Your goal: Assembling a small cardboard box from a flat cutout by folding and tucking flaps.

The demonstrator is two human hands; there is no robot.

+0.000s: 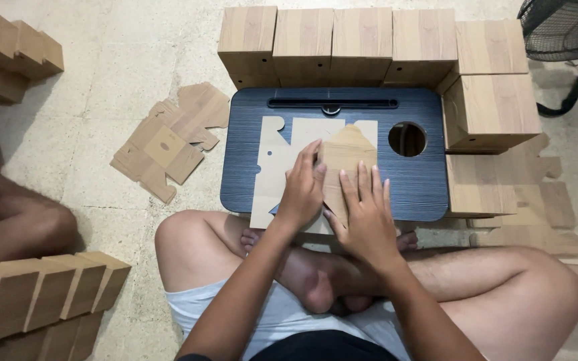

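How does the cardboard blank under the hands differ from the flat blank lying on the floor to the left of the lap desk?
The blank on the lap desk shows its pale plain side, with one flap folded over showing brown; the floor blank lies fully flat, wood-print side up. The left hand and right hand press on the desk blank; nothing touches the floor blank. Both are die-cut cardboard, not yet boxes.

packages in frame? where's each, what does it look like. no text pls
Flat box blank: on the dark lap tray, pale card, one wood-print flap folded over, under left hand and right hand.
Finished boxes: row behind the tray, wood-print cubes.
Loose blank: floor left of tray, brown, unfolded.
Box stacks: lower left, wood-print.
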